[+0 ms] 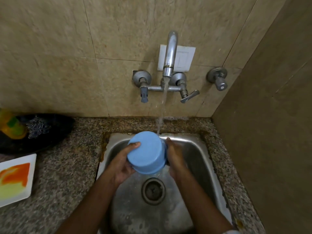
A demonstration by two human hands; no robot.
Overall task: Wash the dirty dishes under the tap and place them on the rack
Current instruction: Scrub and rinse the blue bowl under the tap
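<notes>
A light blue bowl (pixel 146 153) is held over the steel sink (pixel 195 149), tilted with its bottom facing me. My left hand (pixel 124 163) grips its left side, thumb on the base. My right hand (pixel 175 157) presses against its right side, near the rim. Water runs from the wall tap (pixel 170 54) and falls onto the bowl's far right edge. Water spills off the bowl's lower rim toward the drain (pixel 153 190). The bowl's inside is hidden.
On the speckled granite counter (pixel 67 166) at left lie a white square plate with orange and yellow smears (pixel 15 179), a dark dish with a scrubber (pixel 38 129) and a yellow-green bottle (pixel 10 124). A tiled wall rises close on the right.
</notes>
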